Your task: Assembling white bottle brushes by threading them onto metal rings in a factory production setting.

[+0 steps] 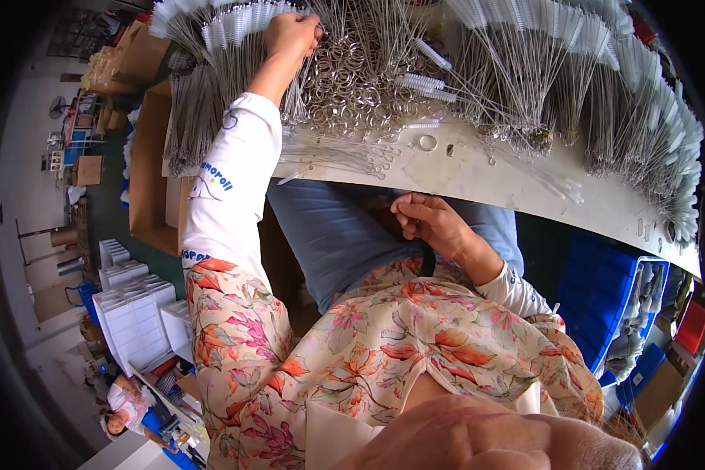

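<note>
Left grip stretched onto wire brushes, right hand curled in lap

Two hands show: the left hand up on the white table, the right hand just below the table's edge. One lone metal ring lies on the table. The wire brushes and piled rings there are too many to count. One blue crate sits below the table.
</note>
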Tool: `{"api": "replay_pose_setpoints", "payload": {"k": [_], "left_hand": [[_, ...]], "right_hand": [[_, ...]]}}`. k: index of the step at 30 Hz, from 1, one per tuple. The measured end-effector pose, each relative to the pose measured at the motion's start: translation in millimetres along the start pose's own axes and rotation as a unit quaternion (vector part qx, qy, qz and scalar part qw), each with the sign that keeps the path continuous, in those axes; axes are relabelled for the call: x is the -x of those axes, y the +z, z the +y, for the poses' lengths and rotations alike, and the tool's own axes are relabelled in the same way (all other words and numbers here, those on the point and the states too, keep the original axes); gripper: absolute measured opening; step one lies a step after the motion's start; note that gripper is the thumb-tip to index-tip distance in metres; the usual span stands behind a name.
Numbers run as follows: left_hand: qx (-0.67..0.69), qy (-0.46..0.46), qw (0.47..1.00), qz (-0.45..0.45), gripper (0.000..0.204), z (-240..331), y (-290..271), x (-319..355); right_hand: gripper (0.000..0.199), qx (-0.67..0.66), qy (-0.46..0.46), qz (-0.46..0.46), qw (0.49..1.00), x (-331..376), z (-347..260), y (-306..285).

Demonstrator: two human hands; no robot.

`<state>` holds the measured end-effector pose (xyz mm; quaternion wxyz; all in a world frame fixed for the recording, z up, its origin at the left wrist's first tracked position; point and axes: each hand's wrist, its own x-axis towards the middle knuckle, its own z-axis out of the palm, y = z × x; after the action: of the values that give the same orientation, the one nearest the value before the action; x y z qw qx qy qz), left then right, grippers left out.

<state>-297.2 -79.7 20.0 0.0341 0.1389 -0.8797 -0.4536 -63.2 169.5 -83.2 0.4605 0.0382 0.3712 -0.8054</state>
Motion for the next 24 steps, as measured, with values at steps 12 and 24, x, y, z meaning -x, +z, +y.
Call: {"api": "replay_pose_setpoints", "payload": {"k": [12, 24], "left_hand": [[-0.024, 0.027, 0.999, -0.035, 0.030, 111, -83, -54], [-0.230, 0.136, 0.962, 0.047, 0.025, 188, -155, -103]], "right_hand": [[0.016, -0.003, -0.007, -0.015, 1.000, 3, -3, 3], [0.017, 0.000, -0.010, 0.000, 1.000, 8, 1, -4]]}}
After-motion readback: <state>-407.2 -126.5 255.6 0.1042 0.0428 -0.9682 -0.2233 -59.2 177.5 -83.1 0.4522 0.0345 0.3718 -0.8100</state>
